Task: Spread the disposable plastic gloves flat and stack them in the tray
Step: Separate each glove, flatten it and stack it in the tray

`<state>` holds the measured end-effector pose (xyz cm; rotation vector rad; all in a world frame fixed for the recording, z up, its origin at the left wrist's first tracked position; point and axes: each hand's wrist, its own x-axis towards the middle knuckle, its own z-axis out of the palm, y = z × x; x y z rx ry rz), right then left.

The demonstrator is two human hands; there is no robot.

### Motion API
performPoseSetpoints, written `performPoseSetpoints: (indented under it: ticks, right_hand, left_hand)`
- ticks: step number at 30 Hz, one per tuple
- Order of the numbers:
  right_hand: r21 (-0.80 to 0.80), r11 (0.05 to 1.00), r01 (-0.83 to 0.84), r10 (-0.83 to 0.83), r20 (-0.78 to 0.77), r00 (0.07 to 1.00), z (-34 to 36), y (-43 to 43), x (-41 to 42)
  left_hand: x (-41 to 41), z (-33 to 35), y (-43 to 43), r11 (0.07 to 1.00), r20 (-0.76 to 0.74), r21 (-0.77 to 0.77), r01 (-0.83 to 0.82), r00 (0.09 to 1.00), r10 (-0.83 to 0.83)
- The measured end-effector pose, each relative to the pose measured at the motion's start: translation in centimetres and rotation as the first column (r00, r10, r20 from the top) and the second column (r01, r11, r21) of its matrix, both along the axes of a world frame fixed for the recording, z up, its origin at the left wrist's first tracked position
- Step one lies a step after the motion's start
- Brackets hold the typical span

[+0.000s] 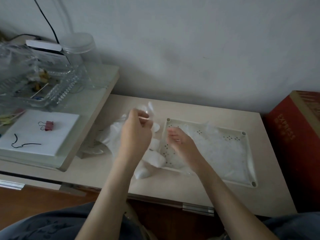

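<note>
Our left hand (pixel 136 134) pinches a glove (pixel 149 108) above the pile (pixel 116 134) beneath it, likely to open it out, while our right hand (pixel 180 141) curls over the tray (pixel 249 158) of flat gloves (pixel 223 149), and we cannot tell whether it grips anything.

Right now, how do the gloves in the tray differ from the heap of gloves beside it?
The gloves in the tray lie spread flat; the heap of gloves left of the tray is crumpled and bunched. The gloves in the tray look see-through, with the tray's holes showing through; the heap of gloves looks white and cloudy. Both are thin plastic film.
</note>
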<state>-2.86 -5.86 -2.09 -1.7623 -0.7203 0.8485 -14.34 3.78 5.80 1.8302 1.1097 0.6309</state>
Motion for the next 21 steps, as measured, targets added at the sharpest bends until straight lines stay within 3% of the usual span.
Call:
performPoseSetpoints:
  ticks: [2,3,4,6,9,11,12,14,17,21]
  right_hand:
    - [0.132,0.991,0.008,0.023,-0.232,0.972,0.8,0.1,0.1]
    - [0.219,0.976,0.016,0.062,-0.347,0.936,1.0,0.1,0.4]
    - [0.287,0.958,0.018,0.106,-0.41,0.906,1.5,-0.2,0.5]
    - [0.301,0.951,0.067,0.104,-0.518,0.849,1.9,-0.9,1.1]
    - [0.279,0.935,0.218,0.041,-0.697,0.715,1.6,-3.0,2.5]
    - [0.293,0.912,0.287,0.05,-0.774,0.632,1.8,-4.5,3.6]
    - [0.316,0.893,0.319,0.061,-0.789,0.611,2.0,-5.3,4.2]
    - [0.341,0.866,0.365,0.058,-0.794,0.605,1.9,-6.8,5.7]
    - [0.202,0.904,0.378,-0.057,-0.817,0.574,1.5,-8.7,7.3]
    - [-0.007,0.962,0.274,-0.17,-0.799,0.577,0.8,-9.9,6.6]
  left_hand:
    - [0.0,2.7,-0.7,0.93,0.347,-0.301,0.21,0.933,-0.098]
    - [0.0,3.7,-1.1,0.833,0.525,-0.43,0.349,0.847,-0.085]
    - [0.0,4.3,-1.4,0.722,0.656,-0.501,0.477,0.753,-0.042]
    - [0.4,4.5,-1.8,0.572,0.776,-0.524,0.632,0.63,0.015]
    - [1.7,3.2,-2.5,0.442,0.817,-0.509,0.739,0.577,-0.023]
    - [2.9,1.0,-2.7,0.426,0.77,-0.564,0.708,0.637,-0.039]
    - [3.4,0.0,-2.7,0.468,0.723,-0.584,0.663,0.687,-0.072]
    - [4.5,-1.6,-3.2,0.531,0.642,-0.599,0.6,0.756,-0.129]
    - [5.7,-2.8,-4.1,0.433,0.643,-0.681,0.591,0.765,-0.034]
    - [7.6,-2.2,-5.5,0.315,0.705,-0.684,0.658,0.707,0.054]
